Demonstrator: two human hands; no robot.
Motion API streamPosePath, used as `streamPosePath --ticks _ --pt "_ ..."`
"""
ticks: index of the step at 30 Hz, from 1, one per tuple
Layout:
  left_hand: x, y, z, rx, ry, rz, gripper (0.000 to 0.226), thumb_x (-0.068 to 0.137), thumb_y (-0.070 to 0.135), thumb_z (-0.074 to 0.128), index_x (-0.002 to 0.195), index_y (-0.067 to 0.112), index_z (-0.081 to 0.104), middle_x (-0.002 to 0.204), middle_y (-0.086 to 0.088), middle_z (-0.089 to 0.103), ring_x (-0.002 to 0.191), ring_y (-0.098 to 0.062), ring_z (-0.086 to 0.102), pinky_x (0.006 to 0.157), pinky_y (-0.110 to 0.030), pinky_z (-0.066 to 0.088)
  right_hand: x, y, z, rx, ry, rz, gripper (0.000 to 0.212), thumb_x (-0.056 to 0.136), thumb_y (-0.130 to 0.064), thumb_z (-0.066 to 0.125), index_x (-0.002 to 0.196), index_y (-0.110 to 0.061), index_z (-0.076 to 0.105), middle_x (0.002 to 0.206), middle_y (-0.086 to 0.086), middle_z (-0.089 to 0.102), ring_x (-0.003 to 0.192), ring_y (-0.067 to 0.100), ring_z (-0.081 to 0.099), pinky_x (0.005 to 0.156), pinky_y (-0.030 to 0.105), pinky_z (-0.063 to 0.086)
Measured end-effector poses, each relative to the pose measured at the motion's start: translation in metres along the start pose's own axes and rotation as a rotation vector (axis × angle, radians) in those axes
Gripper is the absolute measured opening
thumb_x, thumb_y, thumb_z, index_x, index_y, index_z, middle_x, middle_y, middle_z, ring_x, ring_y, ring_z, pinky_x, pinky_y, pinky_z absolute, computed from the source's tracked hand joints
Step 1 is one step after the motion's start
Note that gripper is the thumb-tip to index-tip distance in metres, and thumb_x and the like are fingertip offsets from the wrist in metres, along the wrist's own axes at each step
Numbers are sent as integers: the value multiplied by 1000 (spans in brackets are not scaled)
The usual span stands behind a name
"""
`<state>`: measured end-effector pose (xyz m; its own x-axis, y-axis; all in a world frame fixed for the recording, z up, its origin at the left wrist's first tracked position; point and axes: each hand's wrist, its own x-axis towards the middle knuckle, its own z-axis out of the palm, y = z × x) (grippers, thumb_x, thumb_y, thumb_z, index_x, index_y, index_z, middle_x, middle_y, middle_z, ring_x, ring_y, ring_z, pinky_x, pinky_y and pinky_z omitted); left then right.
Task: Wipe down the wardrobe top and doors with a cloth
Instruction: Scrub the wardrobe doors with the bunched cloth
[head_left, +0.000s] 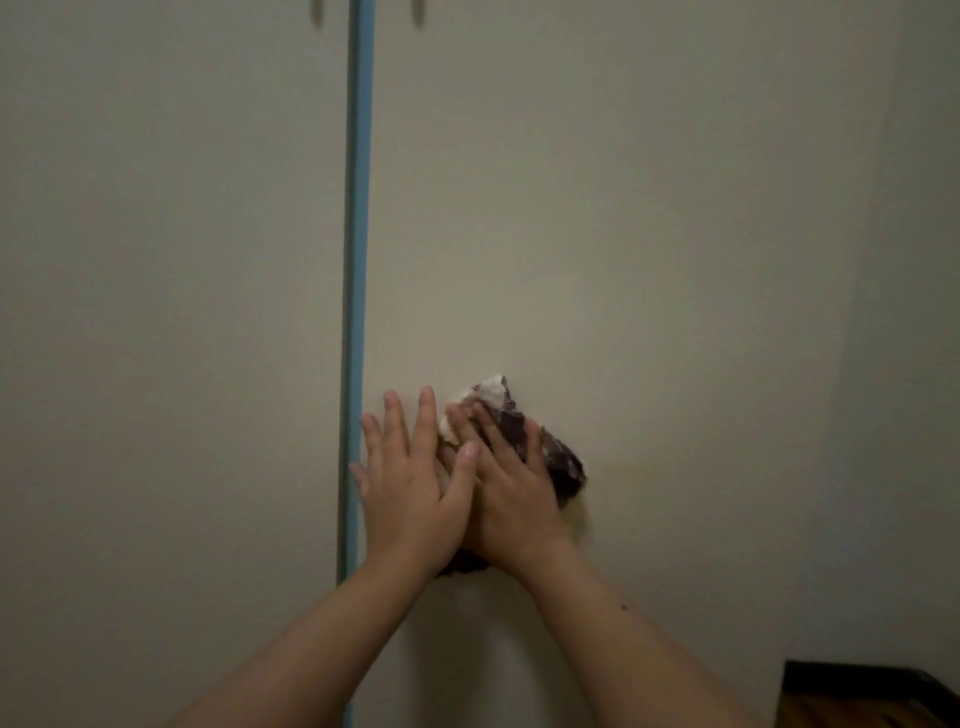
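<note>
Two cream wardrobe doors fill the view, the right door (623, 234) and the left door (166, 312), parted by a blue vertical strip (356, 260). A crumpled dark maroon and white cloth (558, 457) is pressed flat against the right door, low down. My right hand (511, 483) lies over the cloth with its fingers spread on it. My left hand (410, 483) rests flat on the door just left of it, fingers apart, its thumb overlapping the right hand, close to the blue strip.
Two door handles (317, 13) show at the top edge, one either side of the strip. A shaded wall (914, 312) runs along the right. A dark skirting and wooden floor (872, 701) sit at the bottom right corner.
</note>
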<state>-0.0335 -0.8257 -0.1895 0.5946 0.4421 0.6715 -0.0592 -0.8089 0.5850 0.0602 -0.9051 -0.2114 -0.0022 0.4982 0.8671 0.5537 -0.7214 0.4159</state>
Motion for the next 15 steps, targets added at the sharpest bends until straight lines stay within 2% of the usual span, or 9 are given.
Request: streamPosePath --ticks 2,4,7,9,12,15 --pt "0 8 7 -3 17 -43 78 74 65 18 144 36 0 156 -2 -10 143 -26 -13 112 -52 1 -24 30 -2 -17 60 38 59 80 -44 48 136 -24 41 146 1 32 144 15 8 110 52 11" --pt "1 9 10 3 41 -51 76 76 60 19 145 33 0 157 -4 -9 142 -28 -13 112 -53 1 -45 63 -7 -52 64 95 58 85 -49 42 137 -23 40 148 2 30 145 16 7 108 53 16" --pt "0 6 13 62 65 -36 85 69 67 5 146 32 4 157 -5 -7 143 -30 -11 112 -53 1 -79 116 -16 -87 46 223 57 93 -55 23 142 -25 27 158 -1 8 145 17 4 103 54 23" --pt "-2 5 12 106 77 -19 87 67 67 1 146 32 10 157 -3 -4 143 -29 -7 111 -55 2 -99 143 -22 -84 37 346 58 94 -57 19 142 -25 25 155 5 14 145 17 4 99 59 27" --pt "-3 4 7 141 115 -1 86 69 66 0 144 32 22 157 0 5 144 -27 1 111 -55 6 -122 158 -29 -57 28 591 64 92 -61 18 140 -20 30 149 12 24 144 20 6 97 67 23" --pt "4 -3 6 137 157 32 86 75 71 -2 141 28 32 155 -4 19 142 -28 14 113 -52 14 -141 151 -28 21 55 803 67 89 -60 28 142 -19 28 150 15 24 141 28 14 94 70 25"
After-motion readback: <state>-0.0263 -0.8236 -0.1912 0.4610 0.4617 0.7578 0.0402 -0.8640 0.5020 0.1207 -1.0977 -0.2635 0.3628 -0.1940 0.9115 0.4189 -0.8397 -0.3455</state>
